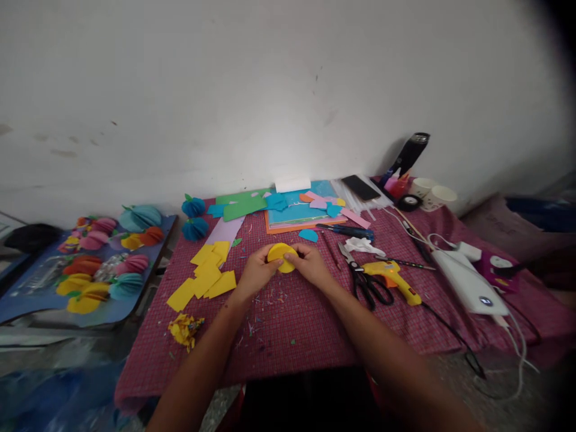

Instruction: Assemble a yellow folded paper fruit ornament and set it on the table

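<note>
Pinching a yellow paper disc [281, 257] between both hands above the red checked cloth [306, 324], left hand [257, 270] gripping its left edge, right hand [309, 264] its right, fingers pressed together on the paper. Probably risking a crooked crease or a tear from uneven pressing. Working close to the yellow glue gun [392, 279] and black scissors [366, 282] just right of the wrist, possibly snagging the cord or brushing a hot nozzle. Leaving yellow paper squares [204, 279] loose at left, likely sliding under a passing forearm.

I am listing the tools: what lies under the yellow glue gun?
Under the yellow glue gun only the red checked cloth shows. Black scissors lie beside it. What the cloth covers cannot be seen.
</note>
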The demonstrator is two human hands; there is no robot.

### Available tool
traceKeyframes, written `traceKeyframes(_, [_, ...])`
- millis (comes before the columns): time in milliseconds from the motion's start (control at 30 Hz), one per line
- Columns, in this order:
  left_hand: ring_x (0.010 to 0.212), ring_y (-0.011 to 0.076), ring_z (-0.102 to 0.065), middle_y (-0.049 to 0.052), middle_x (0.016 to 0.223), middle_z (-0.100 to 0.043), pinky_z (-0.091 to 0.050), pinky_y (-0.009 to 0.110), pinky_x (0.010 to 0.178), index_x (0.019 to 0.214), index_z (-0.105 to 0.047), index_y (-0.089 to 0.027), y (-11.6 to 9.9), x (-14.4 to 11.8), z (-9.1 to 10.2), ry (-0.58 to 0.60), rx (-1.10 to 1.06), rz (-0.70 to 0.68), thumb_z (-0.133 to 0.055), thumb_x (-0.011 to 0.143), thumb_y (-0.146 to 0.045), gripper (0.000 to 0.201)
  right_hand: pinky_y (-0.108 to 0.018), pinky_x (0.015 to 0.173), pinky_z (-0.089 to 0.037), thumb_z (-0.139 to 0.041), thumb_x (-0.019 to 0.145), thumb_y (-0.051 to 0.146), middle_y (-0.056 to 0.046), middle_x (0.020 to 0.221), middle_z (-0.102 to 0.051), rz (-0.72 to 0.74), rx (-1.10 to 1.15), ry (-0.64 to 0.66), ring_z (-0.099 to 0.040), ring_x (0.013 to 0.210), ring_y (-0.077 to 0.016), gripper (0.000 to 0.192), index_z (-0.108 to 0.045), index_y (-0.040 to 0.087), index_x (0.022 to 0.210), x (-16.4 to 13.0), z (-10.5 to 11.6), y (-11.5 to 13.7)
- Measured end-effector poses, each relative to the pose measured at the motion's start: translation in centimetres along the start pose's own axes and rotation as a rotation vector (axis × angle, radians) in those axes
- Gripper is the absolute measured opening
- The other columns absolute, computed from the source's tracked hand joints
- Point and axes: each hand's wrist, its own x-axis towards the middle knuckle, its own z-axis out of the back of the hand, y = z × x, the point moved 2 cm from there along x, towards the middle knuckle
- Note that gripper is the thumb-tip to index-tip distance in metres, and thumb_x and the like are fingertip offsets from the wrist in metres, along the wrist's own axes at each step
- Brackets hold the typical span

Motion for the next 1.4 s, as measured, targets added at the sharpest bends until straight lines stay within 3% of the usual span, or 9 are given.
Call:
traceKeyframes(200, [0.087,0.0173,-0.064,0.006,0.104,-0.07,-0.051,0.029,0.079,0.115,-0.065,-0.016,1.3,0.8,-0.7,0.014,-0.065,-0.015,-0.068,0.077,-0.025,0.038,-0.024,0.06,-0.044,-0.064,0.075,0.036,0.0,0.074,-0.063,-0.036,-0.021,-0.041,-0.054,0.065,-0.0136,0.021,-0.065,0.016,0.08,0.4,0.4,-0.5])
traceKeyframes(433, [0.103,0.0193,-0.063,0.007,0.117,-0.068,-0.049,0.032,0.093,0.123,-0.061,-0.018,1.9,0.3,-0.3,0.046,-0.185,-0.021,-0.067,0.079,-0.023,0.044,-0.023,0.057,-0.041,-0.056,0.084,0.045,0.001,0.071,-0.059,0.002,0.011,0.005,-0.05,0.062,-0.0128,0.029,-0.063,0.017,0.08,0.5,0.5,-0.1])
traceKeyframes(733, [0.091,0.0173,-0.065,0.006,0.111,-0.07,-0.053,0.029,0.08,0.122,-0.06,-0.018,2.4,0.4,-0.4,0.019,-0.22,0.004,-0.065,0.076,-0.018,0.047,-0.024,0.061,-0.042,-0.055,0.084,0.045,0.0,0.075,-0.063,-0.032,0.034,0.027,-0.053,0.065,-0.0135,0.031,-0.069,0.016,0.083,0.5,0.6,-0.4])
traceKeyframes(1167, [0.105,0.0198,-0.062,0.008,0.12,-0.067,-0.048,0.032,0.094,0.124,-0.059,-0.017,2.4,0.2,-0.2,0.039,-0.141,-0.015,-0.065,0.082,-0.027,0.044,-0.024,0.062,-0.044,-0.05,0.089,0.041,-0.001,0.077,-0.065,0.023,-0.085,0.034,-0.055,0.068,-0.0143,0.032,-0.069,0.016,0.085,0.6,0.5,-0.2])
traceKeyframes(1400, [0.107,0.0207,-0.062,0.008,0.12,-0.067,-0.048,0.033,0.096,0.125,-0.06,-0.018,1.5,-0.3,-0.3,0.086,-0.132,-0.038,-0.066,0.085,-0.032,0.043,-0.025,0.066,-0.045,-0.057,0.084,0.031,-0.002,0.082,-0.066,0.061,-0.182,-0.029,-0.057,0.071,-0.0149,0.02,-0.069,0.016,0.091,0.4,0.2,-0.3])
